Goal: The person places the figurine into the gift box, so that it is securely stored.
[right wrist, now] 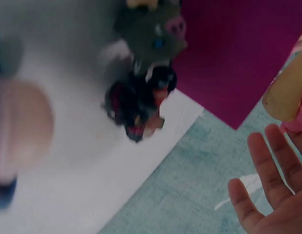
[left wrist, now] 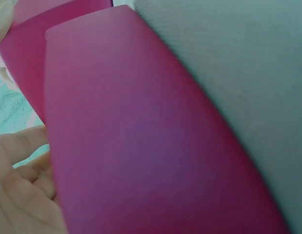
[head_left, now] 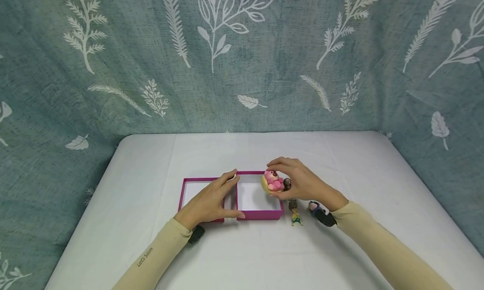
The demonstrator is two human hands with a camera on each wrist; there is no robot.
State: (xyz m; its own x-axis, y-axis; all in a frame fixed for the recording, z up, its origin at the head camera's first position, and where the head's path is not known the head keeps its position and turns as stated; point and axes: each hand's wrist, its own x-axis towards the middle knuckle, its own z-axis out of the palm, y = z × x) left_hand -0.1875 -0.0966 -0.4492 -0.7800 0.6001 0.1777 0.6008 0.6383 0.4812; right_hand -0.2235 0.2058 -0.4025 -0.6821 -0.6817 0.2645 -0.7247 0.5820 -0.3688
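Note:
My right hand (head_left: 302, 181) holds a pink bear figurine (head_left: 274, 182) with a rounded yellow back between thumb and fingers. The bear is over the right side of an open magenta box (head_left: 260, 215) with a white inside. In the right wrist view, the figurine's yellow back (right wrist: 286, 92) shows at the right edge, above spread lower fingers. My left hand (head_left: 209, 201) grips that box at its left side, thumb at the near corner and fingertips at the far one. Most of the left fingers are hidden behind a magenta wall (left wrist: 141, 126) in the left wrist view.
A second magenta box part (head_left: 202, 179) lies under my left forearm. Right of the box are a small dark-haired figurine (head_left: 287, 184), a yellow-and-green one (head_left: 295, 216) and a dark-clothed one (head_left: 322, 214). A black object (head_left: 196, 234) sits by my left wrist.

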